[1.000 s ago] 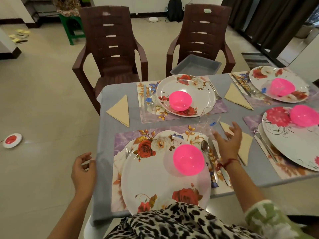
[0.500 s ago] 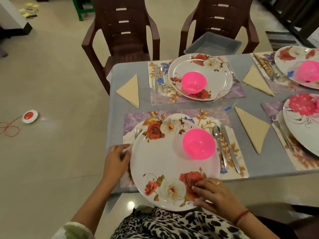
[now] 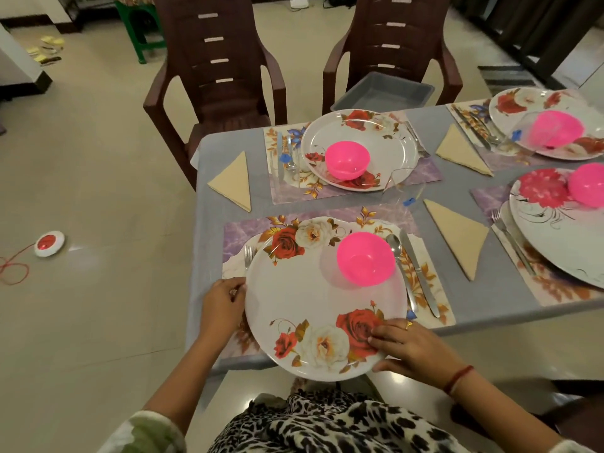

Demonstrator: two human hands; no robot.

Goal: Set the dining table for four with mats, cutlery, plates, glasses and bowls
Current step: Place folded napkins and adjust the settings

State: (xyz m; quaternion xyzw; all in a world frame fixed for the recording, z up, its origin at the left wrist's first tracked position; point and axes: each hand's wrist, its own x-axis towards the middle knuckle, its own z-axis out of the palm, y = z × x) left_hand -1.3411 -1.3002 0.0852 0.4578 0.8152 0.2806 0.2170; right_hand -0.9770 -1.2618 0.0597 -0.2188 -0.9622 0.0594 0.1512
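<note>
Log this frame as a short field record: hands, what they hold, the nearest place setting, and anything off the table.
left hand: grips the left rim of the near plate
right hand: holds the plate's lower right rim, fingers on top
plate position: overhangs the near table edge, partly on the near mat
on plate: pink bowl, upper right
cutlery: fork left of plate; spoon and knife right
glass: beyond the mat, clear
napkin: folded triangle, right of mat
off table: grey tray on the right chair
</note>
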